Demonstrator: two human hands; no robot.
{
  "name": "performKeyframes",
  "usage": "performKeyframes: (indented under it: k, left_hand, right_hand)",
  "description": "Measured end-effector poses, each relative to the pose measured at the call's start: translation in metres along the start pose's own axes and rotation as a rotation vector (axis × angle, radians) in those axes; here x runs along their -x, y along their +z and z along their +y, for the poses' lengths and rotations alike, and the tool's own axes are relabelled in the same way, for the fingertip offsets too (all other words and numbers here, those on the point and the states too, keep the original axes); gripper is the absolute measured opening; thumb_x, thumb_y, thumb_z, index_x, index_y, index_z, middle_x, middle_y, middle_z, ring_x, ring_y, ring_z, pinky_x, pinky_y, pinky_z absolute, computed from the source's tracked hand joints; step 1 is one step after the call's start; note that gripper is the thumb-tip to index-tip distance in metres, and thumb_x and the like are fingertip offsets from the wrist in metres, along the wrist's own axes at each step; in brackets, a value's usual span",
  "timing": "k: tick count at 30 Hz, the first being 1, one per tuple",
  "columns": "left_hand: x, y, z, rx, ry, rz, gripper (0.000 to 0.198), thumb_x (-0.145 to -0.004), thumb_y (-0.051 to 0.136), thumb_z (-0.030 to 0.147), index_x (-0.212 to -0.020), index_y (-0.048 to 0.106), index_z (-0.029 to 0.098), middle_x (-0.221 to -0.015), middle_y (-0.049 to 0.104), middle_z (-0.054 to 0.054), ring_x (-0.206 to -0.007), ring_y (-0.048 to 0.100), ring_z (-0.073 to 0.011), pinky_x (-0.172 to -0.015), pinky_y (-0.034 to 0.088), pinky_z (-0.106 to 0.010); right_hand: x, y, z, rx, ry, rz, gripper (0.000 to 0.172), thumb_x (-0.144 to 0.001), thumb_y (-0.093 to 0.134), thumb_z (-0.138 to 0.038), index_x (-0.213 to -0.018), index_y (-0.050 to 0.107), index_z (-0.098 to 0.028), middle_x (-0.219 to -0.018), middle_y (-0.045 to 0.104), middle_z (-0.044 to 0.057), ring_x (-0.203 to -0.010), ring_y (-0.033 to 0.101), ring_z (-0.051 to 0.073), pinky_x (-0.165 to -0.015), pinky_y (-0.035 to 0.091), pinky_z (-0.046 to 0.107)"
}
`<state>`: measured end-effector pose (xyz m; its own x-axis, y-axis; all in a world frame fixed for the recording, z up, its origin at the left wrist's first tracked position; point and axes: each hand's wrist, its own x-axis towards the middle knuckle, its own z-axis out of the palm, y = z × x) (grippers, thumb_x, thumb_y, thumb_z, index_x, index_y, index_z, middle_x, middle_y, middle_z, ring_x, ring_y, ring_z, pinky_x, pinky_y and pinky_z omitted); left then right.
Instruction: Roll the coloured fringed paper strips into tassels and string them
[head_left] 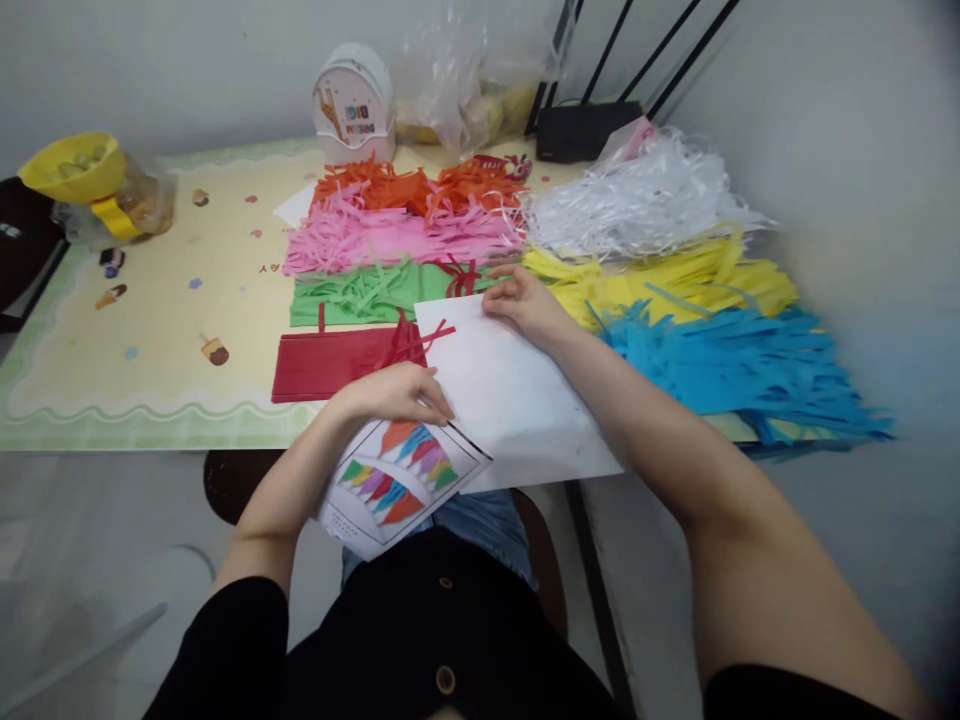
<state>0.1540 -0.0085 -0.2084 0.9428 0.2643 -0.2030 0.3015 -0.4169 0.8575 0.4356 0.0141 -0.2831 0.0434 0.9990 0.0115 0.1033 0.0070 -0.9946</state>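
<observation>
Pale walls (187, 60) in the head view stand behind a table (225, 235) with a cream top and wavy green border; blue fringe (735, 365) hides its near-right corner. Overhanging the middle of the near edge is a white sheet (517, 400), its far corner pinched in the right hand (521, 305), thumb and fingers together. Just off that edge, the left hand (401, 393) bends over a printed garland sheet (405, 480); whether its fingers clamp it, I cannot tell. The wrist covers part of the print, and the lettering is too small to read. Red paper (330, 362) meets the white sheet; any overlap is hard to see. Near the far edge, a plastic bag (465, 80) blurs its yellowish contents, and the antennas (690, 62) of a black router (585, 130) are cut off.
</observation>
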Motion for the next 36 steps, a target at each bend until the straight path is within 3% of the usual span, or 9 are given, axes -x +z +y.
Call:
performKeyframes:
  k: [2, 4, 7, 9, 10, 14, 17, 29, 36]
  left_hand:
    - [0.035, -0.014, 0.017, -0.005, 0.054, 0.185, 0.016, -0.088, 0.08, 0.028, -0.101, 0.086, 0.022, -0.101, 0.084, -0.007, -0.09, 0.079, -0.0166, -0.093, 0.058, -0.026]
    - [0.071, -0.024, 0.032, -0.039, 0.047, 0.531, 0.019, -0.087, 0.081, 0.032, -0.102, 0.087, 0.022, -0.098, 0.084, -0.008, -0.084, 0.078, -0.0164, -0.075, 0.058, -0.023]
    - [0.105, -0.017, 0.043, -0.081, -0.053, 0.959, 0.022, -0.085, 0.083, 0.036, -0.101, 0.087, 0.021, -0.098, 0.084, -0.008, -0.085, 0.077, -0.0171, -0.077, 0.058, -0.024]
    - [0.111, -0.002, 0.042, -0.066, -0.125, 1.074, 0.024, -0.084, 0.083, 0.037, -0.1, 0.087, 0.019, -0.097, 0.084, -0.008, -0.085, 0.078, -0.0178, -0.079, 0.059, -0.025]
    - [0.11, 0.007, 0.041, -0.049, -0.153, 1.102, 0.024, -0.084, 0.083, 0.037, -0.1, 0.086, 0.019, -0.097, 0.084, -0.009, -0.085, 0.078, -0.0181, -0.08, 0.06, -0.026]
    - [0.1, 0.035, 0.034, 0.045, -0.216, 1.129, 0.028, -0.082, 0.083, 0.04, -0.099, 0.085, 0.017, -0.096, 0.084, -0.008, -0.085, 0.079, -0.0194, -0.082, 0.063, -0.028]
    - [0.099, 0.044, 0.032, 0.075, -0.233, 1.12, 0.03, -0.082, 0.083, 0.042, -0.098, 0.084, 0.017, -0.096, 0.084, -0.007, -0.086, 0.079, -0.0201, -0.083, 0.063, -0.03]
    - [0.103, 0.046, 0.029, 0.076, -0.259, 0.998, 0.031, -0.08, 0.086, 0.041, -0.101, 0.085, 0.019, -0.099, 0.084, -0.007, -0.092, 0.079, -0.0233, -0.089, 0.061, -0.033]
    - [0.102, 0.046, 0.024, 0.012, -0.261, 0.955, 0.036, -0.078, 0.088, 0.044, -0.103, 0.084, 0.018, -0.101, 0.084, -0.008, -0.093, 0.079, -0.0248, -0.09, 0.06, -0.033]
  right_hand:
    - [-0.005, -0.006, 0.001, -0.14, 0.04, 0.057, 0.054, -0.061, 0.081, -0.028, -0.106, 0.052, -0.027, -0.076, 0.064, -0.008, -0.069, 0.062, 0.013, -0.071, 0.056, 0.031]
    - [-0.01, -0.011, -0.004, -0.215, 0.022, 0.123, 0.055, -0.06, 0.083, -0.026, -0.106, 0.053, -0.028, -0.078, 0.063, -0.007, -0.07, 0.062, 0.013, -0.072, 0.058, 0.031]
    - [-0.006, -0.001, -0.029, -0.21, -0.192, 0.232, 0.056, -0.067, 0.084, -0.025, -0.111, 0.05, -0.03, -0.082, 0.063, -0.006, -0.072, 0.061, 0.013, -0.072, 0.056, 0.03]
    - [0.015, 0.024, -0.057, -0.161, -0.396, 0.228, 0.059, -0.075, 0.084, -0.028, -0.121, 0.048, -0.033, -0.087, 0.064, -0.004, -0.078, 0.063, 0.014, -0.076, 0.057, 0.031]
    - [0.031, 0.041, -0.071, -0.113, -0.462, 0.167, 0.059, -0.081, 0.082, -0.032, -0.128, 0.046, -0.035, -0.092, 0.065, -0.002, -0.086, 0.066, 0.016, -0.08, 0.058, 0.033]
    - [0.104, 0.117, -0.114, -0.024, -0.497, -0.107, 0.05, -0.092, 0.069, -0.025, -0.137, 0.046, -0.032, -0.094, 0.066, -0.001, -0.091, 0.069, 0.017, -0.085, 0.06, 0.036]
    - [0.127, 0.148, -0.118, 0.012, -0.495, -0.126, 0.044, -0.094, 0.062, -0.017, -0.135, 0.048, -0.028, -0.095, 0.066, -0.001, -0.091, 0.069, 0.016, -0.09, 0.06, 0.035]
    - [0.123, 0.143, -0.102, 0.006, -0.438, -0.161, 0.052, -0.09, 0.065, -0.015, -0.138, 0.047, -0.026, -0.094, 0.069, -0.002, -0.089, 0.07, 0.014, -0.088, 0.059, 0.031]
    - [0.125, 0.145, -0.094, 0.219, -0.515, -0.128, 0.052, -0.093, 0.059, -0.014, -0.142, 0.048, -0.027, -0.098, 0.069, -0.001, -0.089, 0.069, 0.015, -0.089, 0.06, 0.032]
